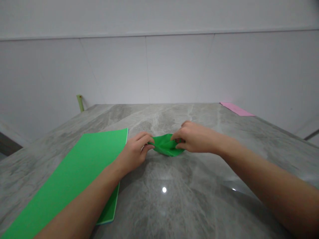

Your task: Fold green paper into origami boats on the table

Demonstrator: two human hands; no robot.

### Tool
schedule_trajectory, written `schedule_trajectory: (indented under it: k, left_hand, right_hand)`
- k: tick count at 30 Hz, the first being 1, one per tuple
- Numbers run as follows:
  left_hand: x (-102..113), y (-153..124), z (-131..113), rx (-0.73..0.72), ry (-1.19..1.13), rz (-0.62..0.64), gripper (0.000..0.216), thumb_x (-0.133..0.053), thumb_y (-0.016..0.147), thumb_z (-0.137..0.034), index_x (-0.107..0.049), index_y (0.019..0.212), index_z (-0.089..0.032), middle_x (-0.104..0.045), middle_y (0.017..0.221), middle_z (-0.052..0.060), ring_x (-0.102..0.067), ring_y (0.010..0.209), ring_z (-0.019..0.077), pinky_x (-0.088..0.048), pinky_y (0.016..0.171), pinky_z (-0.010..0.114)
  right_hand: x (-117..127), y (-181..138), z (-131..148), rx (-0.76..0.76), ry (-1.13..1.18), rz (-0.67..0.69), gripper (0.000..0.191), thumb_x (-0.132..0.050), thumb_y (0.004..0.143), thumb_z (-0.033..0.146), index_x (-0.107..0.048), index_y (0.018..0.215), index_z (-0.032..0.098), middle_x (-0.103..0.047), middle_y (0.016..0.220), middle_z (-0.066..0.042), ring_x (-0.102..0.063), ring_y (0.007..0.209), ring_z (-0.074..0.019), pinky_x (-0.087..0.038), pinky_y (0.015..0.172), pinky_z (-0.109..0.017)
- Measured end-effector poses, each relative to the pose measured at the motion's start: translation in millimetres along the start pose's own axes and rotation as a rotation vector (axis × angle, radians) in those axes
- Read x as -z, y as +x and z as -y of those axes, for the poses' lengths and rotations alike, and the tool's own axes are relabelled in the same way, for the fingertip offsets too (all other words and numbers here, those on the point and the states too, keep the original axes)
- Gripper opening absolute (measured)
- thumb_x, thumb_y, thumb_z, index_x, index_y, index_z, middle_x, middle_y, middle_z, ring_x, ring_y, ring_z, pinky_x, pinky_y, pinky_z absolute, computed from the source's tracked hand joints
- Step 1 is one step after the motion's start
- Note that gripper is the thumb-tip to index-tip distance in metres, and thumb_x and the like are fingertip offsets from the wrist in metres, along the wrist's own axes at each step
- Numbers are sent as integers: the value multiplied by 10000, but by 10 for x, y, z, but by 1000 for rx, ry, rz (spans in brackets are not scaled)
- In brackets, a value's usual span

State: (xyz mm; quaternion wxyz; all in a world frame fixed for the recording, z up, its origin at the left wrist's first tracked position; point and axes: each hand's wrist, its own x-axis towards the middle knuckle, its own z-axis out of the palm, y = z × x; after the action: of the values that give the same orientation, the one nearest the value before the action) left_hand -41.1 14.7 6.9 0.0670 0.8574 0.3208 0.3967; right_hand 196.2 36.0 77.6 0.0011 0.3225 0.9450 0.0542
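A small folded piece of green paper (165,145) lies on the grey marble table (189,189), held from both sides. My left hand (136,151) pinches its left end with closed fingers. My right hand (193,136) pinches its right end, fingers curled over the edge. The paper bulges up slightly between the two hands. Part of it is hidden under my fingers.
A stack of green paper sheets (79,172) lies to the left, partly under my left forearm. A pink sheet (236,109) rests at the far right corner. A light green post (80,103) stands at the far left edge. White walls close the table in behind.
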Motion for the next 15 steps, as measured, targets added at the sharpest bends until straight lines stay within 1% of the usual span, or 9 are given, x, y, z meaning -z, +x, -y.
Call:
schedule_trajectory:
  k: [2,5,8,12,14,15]
  left_hand:
    - [16,0,1,-17,-11,30,114,-564,878,-79,-618,882,-179,-645,979,56,-615,899,167,-496,796,294]
    - [-10,-2,-27,-42,-33,75,153,-527,892,-73,-637,885,-179,-659,1001,62,-633,878,161,-509,770,282]
    - [-47,-4,-62,-48,-45,91,170,-519,886,-66,-646,876,-179,-664,1024,73,-640,891,168,-523,786,298]
    - [-69,-17,-71,-57,-73,80,191,-507,876,-42,-638,865,-180,-654,1113,83,-637,980,181,-524,868,332]
    - [-83,-29,-71,-6,-117,84,184,-507,879,-49,-631,892,-185,-650,1128,77,-633,1010,186,-525,894,353]
    - [-97,-34,-75,57,-168,76,172,-536,875,-69,-621,959,-193,-642,1144,76,-636,1012,188,-534,892,362]
  right_hand:
    - [-10,6,3,-2,4,-8,120,-608,819,206,-717,773,188,-706,666,-42,-601,622,-178,-369,697,-318]
    - [-131,62,63,19,1,5,136,-591,812,162,-710,746,173,-700,652,-45,-587,595,-168,-381,777,-348]
    - [-289,122,113,26,-15,10,177,-560,793,96,-695,694,150,-694,639,-67,-573,564,-163,-388,761,-341]
    - [-415,149,114,22,10,3,177,-549,795,93,-690,699,144,-702,677,-97,-599,611,-188,-394,682,-308]
    - [-413,150,113,7,-2,14,179,-541,784,74,-687,704,140,-700,676,-100,-610,622,-197,-400,681,-309]
    - [-395,148,116,2,-17,22,184,-536,777,61,-683,698,137,-698,671,-100,-614,622,-198,-406,700,-315]
